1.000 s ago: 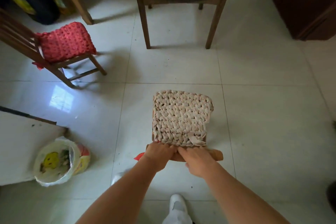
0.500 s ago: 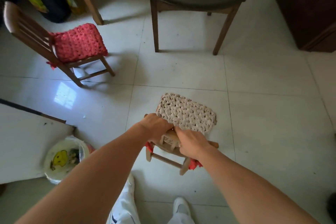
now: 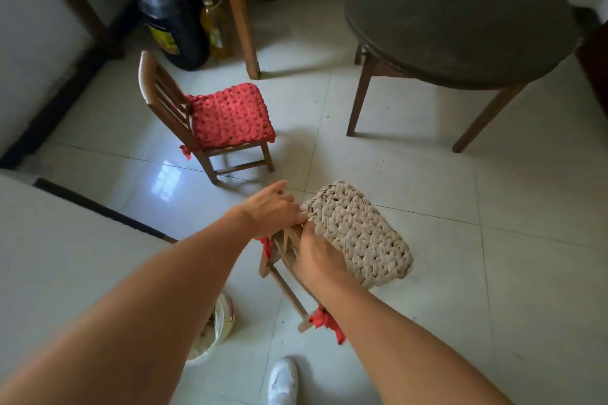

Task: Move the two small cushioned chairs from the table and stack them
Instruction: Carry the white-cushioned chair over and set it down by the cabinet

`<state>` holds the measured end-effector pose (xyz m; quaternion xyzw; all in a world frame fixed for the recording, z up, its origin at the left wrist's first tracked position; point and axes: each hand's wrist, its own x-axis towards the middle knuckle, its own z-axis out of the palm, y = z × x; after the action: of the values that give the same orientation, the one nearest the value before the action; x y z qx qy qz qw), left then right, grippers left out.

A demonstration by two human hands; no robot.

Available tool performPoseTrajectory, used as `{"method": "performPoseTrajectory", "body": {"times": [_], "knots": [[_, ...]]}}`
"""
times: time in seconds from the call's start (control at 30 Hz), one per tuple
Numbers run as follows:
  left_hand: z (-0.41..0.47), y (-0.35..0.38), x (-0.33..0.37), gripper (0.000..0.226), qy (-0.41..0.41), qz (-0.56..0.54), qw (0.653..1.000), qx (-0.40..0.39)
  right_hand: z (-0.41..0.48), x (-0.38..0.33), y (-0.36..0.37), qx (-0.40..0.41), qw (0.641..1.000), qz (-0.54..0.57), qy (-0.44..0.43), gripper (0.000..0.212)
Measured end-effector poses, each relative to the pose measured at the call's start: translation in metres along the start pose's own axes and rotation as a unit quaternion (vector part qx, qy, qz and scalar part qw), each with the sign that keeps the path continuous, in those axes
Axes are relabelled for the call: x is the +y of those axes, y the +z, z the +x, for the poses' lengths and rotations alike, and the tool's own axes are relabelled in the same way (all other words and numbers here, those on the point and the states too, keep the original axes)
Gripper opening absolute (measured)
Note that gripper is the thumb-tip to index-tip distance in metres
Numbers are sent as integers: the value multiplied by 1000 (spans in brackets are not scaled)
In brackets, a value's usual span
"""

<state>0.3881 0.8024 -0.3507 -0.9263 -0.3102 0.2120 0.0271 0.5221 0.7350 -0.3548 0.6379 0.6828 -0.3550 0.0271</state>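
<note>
Beige knitted cushion chair (image 3: pixel 358 233) is hanging tilted above the tiled floor (image 3: pixel 493 273), both hands gripping its wooden backrest. Left hand (image 3: pixel 273 207) is closing over the top rail; right hand (image 3: pixel 316 260) is clasping the slats just beside the cushion. Red cushioned chair (image 3: pixel 230 115) is standing upright nearby, left of the round tabletop (image 3: pixel 460 13).

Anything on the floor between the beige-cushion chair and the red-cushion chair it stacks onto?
Nothing visible. Both hands, left hand and right hand, grip the backrest of the beige-cushion chair; only bare floor tile lies between it and the red-cushion chair, whose seat is uncovered.
</note>
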Motion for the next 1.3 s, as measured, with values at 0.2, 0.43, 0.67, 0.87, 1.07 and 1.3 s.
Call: {"method": "performPoseTrajectory", "body": {"times": [0.2, 0.43, 0.67, 0.87, 1.07, 1.3], "knots": [[-19, 39, -76, 29, -63, 47, 997, -8, 68, -72, 24, 16, 998, 55, 11, 39], [-20, 95, -135, 26, -60, 2, 996, -60, 141, -111, 75, 15, 995, 90, 42, 36], [-51, 148, -185, 31, -62, 17, 998, -23, 190, -168, 123, -40, 982, 154, 99, 54], [-109, 187, -190, 26, -56, 48, 996, -39, 201, -200, 159, -213, 957, 189, 46, 80], [-136, 218, -194, 28, -66, 35, 997, 3, 208, -208, 182, -250, 943, 217, 3, 69], [-136, 227, -189, 41, -119, -35, 991, -56, 208, -202, 171, -263, 944, 198, -29, 72]]}}
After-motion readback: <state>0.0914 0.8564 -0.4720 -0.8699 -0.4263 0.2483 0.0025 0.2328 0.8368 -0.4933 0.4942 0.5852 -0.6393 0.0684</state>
